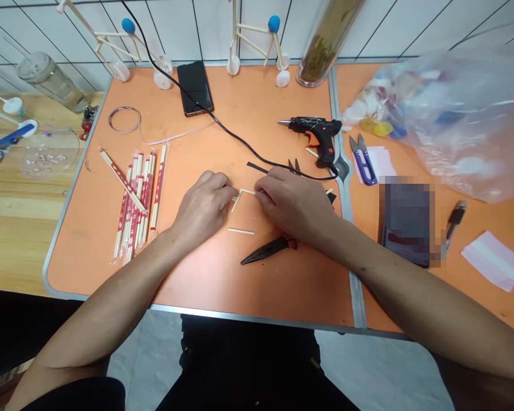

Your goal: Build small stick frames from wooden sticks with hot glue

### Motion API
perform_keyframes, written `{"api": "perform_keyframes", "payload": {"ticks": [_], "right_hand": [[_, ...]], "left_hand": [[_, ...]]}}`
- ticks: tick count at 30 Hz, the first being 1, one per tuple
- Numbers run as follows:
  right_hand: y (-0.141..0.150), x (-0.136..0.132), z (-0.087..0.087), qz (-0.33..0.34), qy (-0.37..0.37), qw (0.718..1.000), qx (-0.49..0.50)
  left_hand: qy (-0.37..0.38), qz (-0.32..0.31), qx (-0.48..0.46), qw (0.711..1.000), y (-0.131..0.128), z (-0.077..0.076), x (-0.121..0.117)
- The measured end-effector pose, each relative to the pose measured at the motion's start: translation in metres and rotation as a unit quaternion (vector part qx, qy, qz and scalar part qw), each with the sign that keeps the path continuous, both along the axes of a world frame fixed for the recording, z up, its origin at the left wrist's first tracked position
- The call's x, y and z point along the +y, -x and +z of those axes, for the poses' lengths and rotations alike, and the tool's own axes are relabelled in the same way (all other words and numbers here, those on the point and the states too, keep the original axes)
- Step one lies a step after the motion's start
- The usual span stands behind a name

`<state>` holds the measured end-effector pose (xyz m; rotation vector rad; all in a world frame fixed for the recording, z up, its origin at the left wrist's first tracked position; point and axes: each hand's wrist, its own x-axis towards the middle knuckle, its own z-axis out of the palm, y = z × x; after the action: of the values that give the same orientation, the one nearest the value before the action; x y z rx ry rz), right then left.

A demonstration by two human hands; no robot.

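On the orange table, my left hand (205, 200) is closed, its fingertips pinched at a short pale wooden stick (237, 202). My right hand (295, 200) is closed too, thumb and finger at the end of another short stick (248, 192). The two sticks meet at an angle between my hands; whether they are joined I cannot tell. A loose stick piece (241, 232) lies just nearer to me. Long-nose pliers (265, 250) rest beside it, their handles mostly hidden under my right hand. A dark strip (257, 166) shows behind my right hand.
Wrapped chopsticks (139, 200) lie at left. Behind my hands are a black glue gun (319, 136), its cable (248, 145) crossing the table, and a phone (195, 88). Stick models (257, 40) with blue balls stand by the wall. Purple snips (364, 162) and a plastic bag (466, 114) sit right.
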<state>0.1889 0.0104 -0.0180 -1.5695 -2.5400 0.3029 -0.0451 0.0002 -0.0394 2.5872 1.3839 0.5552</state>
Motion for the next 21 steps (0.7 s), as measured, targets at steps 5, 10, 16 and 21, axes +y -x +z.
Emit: {"api": "perform_keyframes", "payload": {"ticks": [5,10,16,21], "right_hand": [[-0.012,0.006,0.013,-0.033,-0.022,0.999,0.021],[-0.013,-0.006,0.026,-0.014,-0.007,1.0,0.026],[-0.004,-0.042,0.029,0.057,0.036,0.998,-0.01],[-0.03,-0.036,0.025,-0.033,-0.024,0.999,0.017]], "left_hand": [[-0.004,-0.002,-0.013,1.0,0.001,0.004,0.001],[-0.012,0.018,-0.037,0.999,0.008,0.009,0.004],[-0.023,0.051,-0.038,0.998,0.014,0.02,0.005],[-0.02,0.05,-0.046,0.997,0.009,0.019,0.0]]}}
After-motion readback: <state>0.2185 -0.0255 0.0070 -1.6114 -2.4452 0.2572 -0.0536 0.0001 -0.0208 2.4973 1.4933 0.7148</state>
